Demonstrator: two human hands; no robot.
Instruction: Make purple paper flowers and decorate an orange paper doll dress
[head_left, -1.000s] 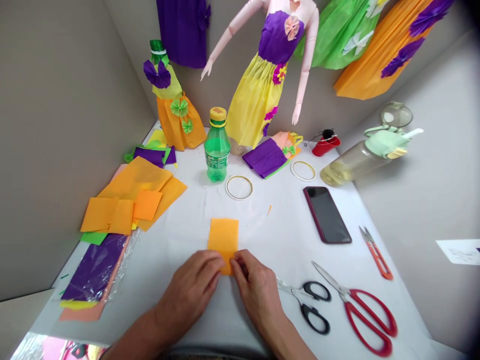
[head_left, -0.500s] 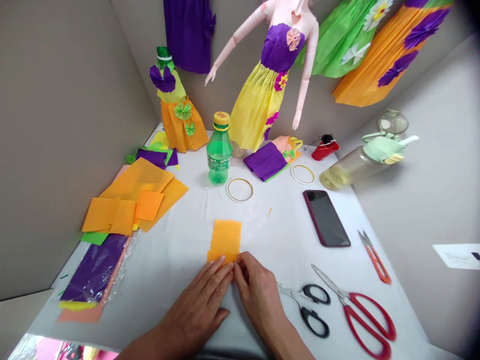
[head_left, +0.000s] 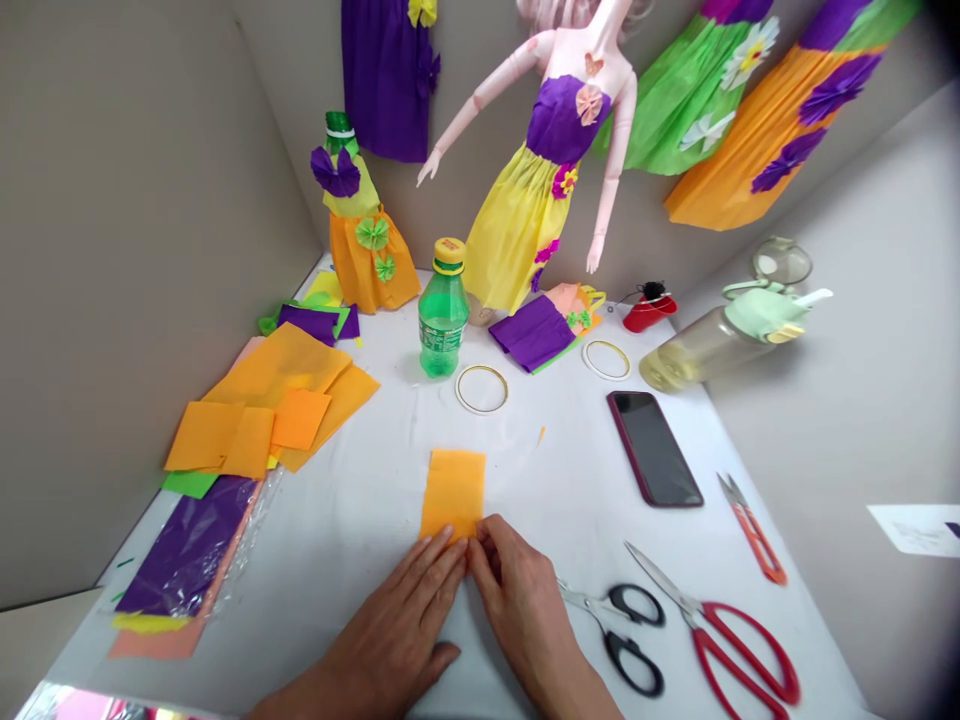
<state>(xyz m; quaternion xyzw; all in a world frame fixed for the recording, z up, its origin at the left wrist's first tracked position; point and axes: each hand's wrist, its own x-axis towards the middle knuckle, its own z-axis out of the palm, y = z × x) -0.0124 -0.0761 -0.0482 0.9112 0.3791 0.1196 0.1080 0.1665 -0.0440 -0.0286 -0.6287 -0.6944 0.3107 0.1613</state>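
A small rectangle of orange crepe paper (head_left: 454, 490) lies on the white tabletop in front of me. My left hand (head_left: 405, 610) rests flat with its fingers stretched over the paper's near edge. At the near right corner, my right hand (head_left: 517, 590) has its thumb and forefinger pinched on the paper, beside the left fingertips. The part under the fingers is hidden. Black-handled scissors (head_left: 611, 615) lie just right of my right hand, their tips partly hidden behind it. Farther right are large red-handled scissors (head_left: 705, 610).
Orange sheets (head_left: 277, 370) and a bagged purple sheet (head_left: 191, 550) lie left. A green bottle (head_left: 442, 330), a ring (head_left: 481, 390), and a doll (head_left: 555, 130) stand or lie ahead. On the right are a phone (head_left: 655, 448), thread snips (head_left: 751, 530) and a water bottle (head_left: 712, 340).
The view has tilted slightly, so everything sits a little lower. An uneven layer edge across the orange paper earlier no longer shows; its surface looks smoother. Both hands stay at its near edge.
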